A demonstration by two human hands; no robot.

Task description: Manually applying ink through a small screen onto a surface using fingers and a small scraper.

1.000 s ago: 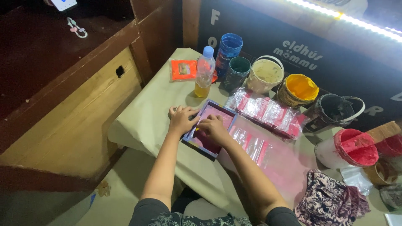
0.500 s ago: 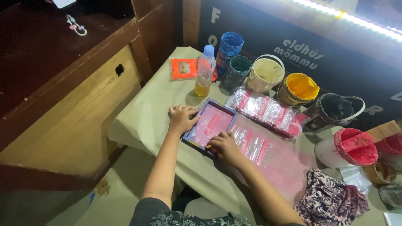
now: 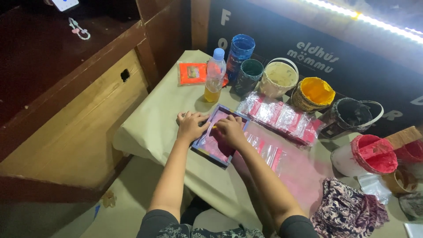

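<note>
The small blue-framed screen (image 3: 220,134) is pinned flat by the left hand (image 3: 190,125), fingers spread on its near-left edge. The right hand (image 3: 230,131), half a second ago off the frame's near-right corner, is now pressed on the mesh with fingers together; whether something thin is pinched cannot be told. A stroke appears underway. Clear pink-printed pouches (image 3: 277,117) lie just right of the frame; paint buckets (image 3: 313,93) stand beyond it.

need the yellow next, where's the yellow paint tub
In the head view the yellow paint tub stands in the back row of tubs, right of centre, between the cream tub and the black tub.
</note>
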